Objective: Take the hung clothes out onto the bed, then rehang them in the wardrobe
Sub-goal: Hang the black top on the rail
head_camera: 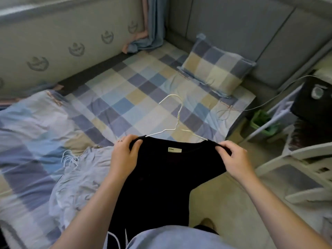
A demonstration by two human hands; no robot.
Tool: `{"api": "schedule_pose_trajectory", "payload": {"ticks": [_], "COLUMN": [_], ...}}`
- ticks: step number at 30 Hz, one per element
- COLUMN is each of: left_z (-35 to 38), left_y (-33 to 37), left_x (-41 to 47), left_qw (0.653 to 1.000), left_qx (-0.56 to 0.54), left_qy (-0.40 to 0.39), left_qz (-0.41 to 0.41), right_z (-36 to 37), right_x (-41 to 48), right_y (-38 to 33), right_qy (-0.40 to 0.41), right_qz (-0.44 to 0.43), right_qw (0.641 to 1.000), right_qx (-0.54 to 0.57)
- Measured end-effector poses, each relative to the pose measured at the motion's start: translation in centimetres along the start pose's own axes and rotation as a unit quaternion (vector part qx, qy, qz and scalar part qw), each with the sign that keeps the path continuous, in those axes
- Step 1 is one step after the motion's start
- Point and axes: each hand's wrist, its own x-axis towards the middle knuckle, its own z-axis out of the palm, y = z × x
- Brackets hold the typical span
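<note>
Gripping the black shirt (168, 177) at its two shoulders, the hands hold it up in front of the person, over the near edge of the bed (125, 97). The left hand (124, 155) pinches one shoulder of the cloth between thumb and curled fingers, and it wears a ring (120, 140). The right hand (235, 159) pinches the other shoulder in the same way. A white wire hanger (177, 119) sits in the neck opening; its two arms go under the cloth near each hand, and its hook points away toward the checked pillow (215, 69). A pale label (174, 150) shows inside the collar. Just left of the left hand, a heap of light blue clothes (80, 177) lies on the checked sheet, with white hanger hooks (69, 159) sticking out of it.
</note>
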Motion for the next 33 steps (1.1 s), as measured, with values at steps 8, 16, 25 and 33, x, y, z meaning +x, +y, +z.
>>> {"api": "schedule_pose_trajectory", "payload": {"ticks": [8,16,25,33], "left_z": [14.9,31.3,47.2,60.6], "left_y": [15.9,31.3,47.5,63.2], "left_x": [1.4,0.7,-2.2,-5.9], "left_qw": [0.993,0.967,0.897,0.794], "left_qx": [-0.021,-0.019,-0.044,-0.121], "left_qy": [-0.058,-0.148,-0.279,-0.413], "left_qz": [0.102,0.204,0.338,0.428], "right_z": [-17.8,-33.3,-45.0,-54.7], "right_x": [-1.7,-6.6,-14.6,-19.0], "right_y": [10.5,21.3,28.3,31.4], "right_qy": [0.056,0.138,0.304,0.453], "right_qz": [0.046,0.109,0.190,0.285], "right_qw": [0.997,0.984,0.933,0.839], "right_qx": [0.025,0.011,-0.029,-0.103]}}
